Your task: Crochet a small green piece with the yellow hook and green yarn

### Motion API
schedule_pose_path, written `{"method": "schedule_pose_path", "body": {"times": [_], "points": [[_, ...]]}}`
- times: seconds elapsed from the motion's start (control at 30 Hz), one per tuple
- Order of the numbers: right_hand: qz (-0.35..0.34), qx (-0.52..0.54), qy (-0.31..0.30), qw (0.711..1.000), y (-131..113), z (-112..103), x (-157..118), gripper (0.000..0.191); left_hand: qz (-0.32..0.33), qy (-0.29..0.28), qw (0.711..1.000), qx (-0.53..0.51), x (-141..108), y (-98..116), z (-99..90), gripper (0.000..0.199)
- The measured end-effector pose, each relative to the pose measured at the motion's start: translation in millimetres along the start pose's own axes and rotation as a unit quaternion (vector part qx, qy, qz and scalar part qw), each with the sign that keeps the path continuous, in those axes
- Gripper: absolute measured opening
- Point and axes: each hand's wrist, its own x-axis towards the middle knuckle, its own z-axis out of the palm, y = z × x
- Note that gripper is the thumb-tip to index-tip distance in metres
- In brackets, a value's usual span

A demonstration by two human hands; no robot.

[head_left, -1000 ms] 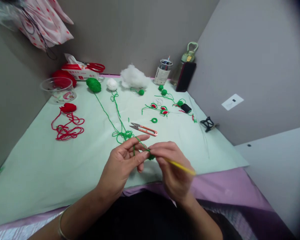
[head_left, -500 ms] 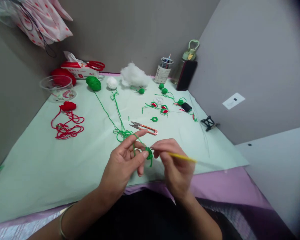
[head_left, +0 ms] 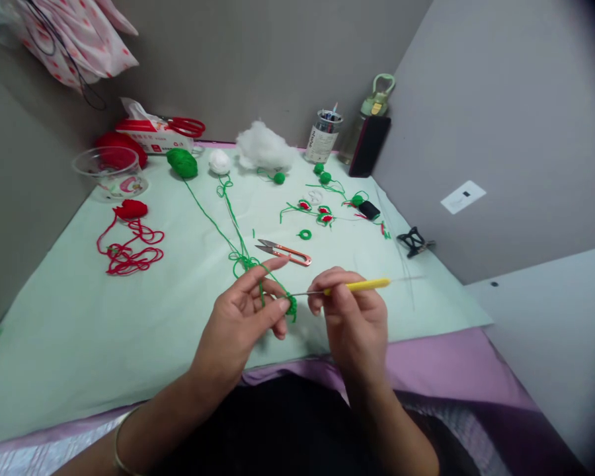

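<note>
Between thumb and fingers, my left hand (head_left: 250, 307) pinches a small green crochet piece (head_left: 291, 306). Green yarn runs over its raised index finger and back to a tangle of strands (head_left: 245, 261) on the table. My right hand (head_left: 354, 314) grips a yellow-handled crochet hook (head_left: 364, 285), whose metal shaft points left and meets the top of the piece. Just beyond my fingers lie orange-handled thread snips (head_left: 285, 251) and a small green ring (head_left: 305, 235).
Green (head_left: 182, 162) and white yarn balls (head_left: 219, 162), stuffing (head_left: 264, 147), a pen can (head_left: 323, 137) and a phone (head_left: 370, 147) line the back. Red yarn (head_left: 133, 248) and a plastic tub (head_left: 110, 173) sit left. Small crocheted pieces (head_left: 324, 215) lie mid-right, near a black stand (head_left: 415, 242).
My right hand has turned, so the hook now lies nearly level with its shaft showing, drawn slightly right from the work. My left hand keeps its pinch. The whole view has shifted slightly.
</note>
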Motion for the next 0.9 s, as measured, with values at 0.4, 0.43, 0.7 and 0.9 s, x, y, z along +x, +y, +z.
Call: {"method": "schedule_pose_path", "body": {"times": [0.4, 0.43, 0.7, 0.9], "points": [[-0.067, -0.077, 0.018, 0.995, 10.5, 2.3, -13.1, 0.020, -0.116, -0.042, 0.986, -0.112, 4.1, -1.9, 5.5, 0.035], [-0.032, -0.031, 0.017, 0.999, 10.1, 0.6, -10.4, 0.018, -0.119, -0.040, 0.985, -0.115, 4.4, -1.0, 4.8, 0.032], [0.068, 0.103, -0.010, 0.992, 5.0, -7.4, 1.1, 0.020, -0.098, -0.019, 0.991, -0.088, 2.8, 1.1, 2.3, 0.024], [-0.036, -0.053, -0.030, 0.997, -3.4, -12.1, -4.8, 0.022, -0.064, 0.001, 0.997, -0.046, 1.9, 2.3, 2.9, 0.024]]}}
